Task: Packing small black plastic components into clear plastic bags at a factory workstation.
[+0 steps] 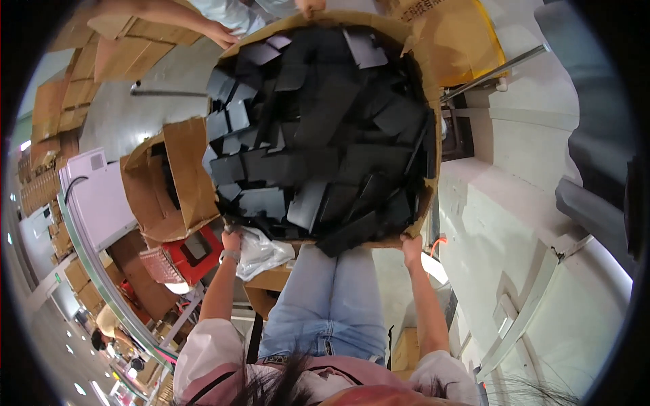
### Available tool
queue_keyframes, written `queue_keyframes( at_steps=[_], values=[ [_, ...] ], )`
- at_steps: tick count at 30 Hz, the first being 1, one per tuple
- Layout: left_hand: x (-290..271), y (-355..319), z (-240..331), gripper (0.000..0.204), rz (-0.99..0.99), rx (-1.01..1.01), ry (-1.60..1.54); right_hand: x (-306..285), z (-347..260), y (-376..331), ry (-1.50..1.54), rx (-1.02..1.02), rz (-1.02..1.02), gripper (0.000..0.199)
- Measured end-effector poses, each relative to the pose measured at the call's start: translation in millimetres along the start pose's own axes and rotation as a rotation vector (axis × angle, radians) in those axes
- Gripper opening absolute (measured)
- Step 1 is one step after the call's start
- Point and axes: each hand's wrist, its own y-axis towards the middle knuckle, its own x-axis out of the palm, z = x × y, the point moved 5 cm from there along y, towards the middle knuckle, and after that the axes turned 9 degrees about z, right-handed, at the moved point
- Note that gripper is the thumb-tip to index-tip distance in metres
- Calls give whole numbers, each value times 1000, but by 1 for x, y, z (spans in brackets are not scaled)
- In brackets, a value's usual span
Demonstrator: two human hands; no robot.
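Note:
A large cardboard box (434,177) is filled with several flat black plastic pieces (318,135) lying in a loose heap. My left hand (231,241), with a band on its wrist, grips the near left corner of the box's rim. My right hand (411,245) grips the near right corner. Both arms reach forward over my blue-jeaned legs (332,298). At the far rim, another person's hand (221,34) holds the left corner and a second hand (310,7) rests on the top edge.
A smaller open cardboard box (177,179) stands left of the big one, with a red crate (193,254) below it. A white plastic bag (261,252) lies by my left hand. Flattened cartons (101,54) pile up far left. A white machine (101,196) stands at left.

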Motion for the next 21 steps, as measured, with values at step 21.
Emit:
queue_keyframes(
  at_steps=[21],
  values=[
    [76,91,181,13,-27,264,113,47,-203,76,266,-9,-72,31]
  ],
)
